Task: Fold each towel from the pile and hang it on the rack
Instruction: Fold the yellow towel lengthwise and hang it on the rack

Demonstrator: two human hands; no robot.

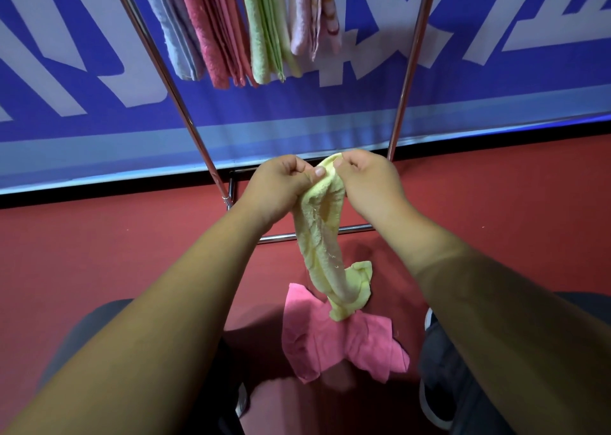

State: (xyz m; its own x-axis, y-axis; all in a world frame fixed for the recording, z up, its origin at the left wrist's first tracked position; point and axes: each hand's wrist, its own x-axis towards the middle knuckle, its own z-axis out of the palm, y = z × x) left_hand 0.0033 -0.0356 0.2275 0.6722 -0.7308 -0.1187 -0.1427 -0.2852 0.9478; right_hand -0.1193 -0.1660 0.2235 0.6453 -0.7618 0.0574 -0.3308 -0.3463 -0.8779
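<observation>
1. Head view, looking down: the left hand (281, 183) and right hand (367, 180) are raised close together in front of the rack (185, 110), and both grip the top of a yellow towel (322, 236).
2. The left hand's fingers are curled in, with the thumb pressed against the towel's upper edge. The right hand pinches the same edge just beside it, fingers bent over the cloth.
3. The yellow towel hangs from the two hands in a bunched, unfolded rope. Its lower end curls to the right and lies over the pink towel (330, 338) in this view; whether the two touch cannot be told.
4. The pink towel lies crumpled on the red floor (99, 236), between the person's feet.
5. Four folded towels hang side by side on the rack above: a blue-grey towel (178, 38) on the left, then a dark pink towel (211, 38), a green towel (264, 38) and a pale pink towel (310, 18).
6. The rack's chrome legs slope down to a low crossbar (353, 227) behind the yellow towel.
7. Behind the rack is a blue banner (496, 87) with large white shapes.
</observation>
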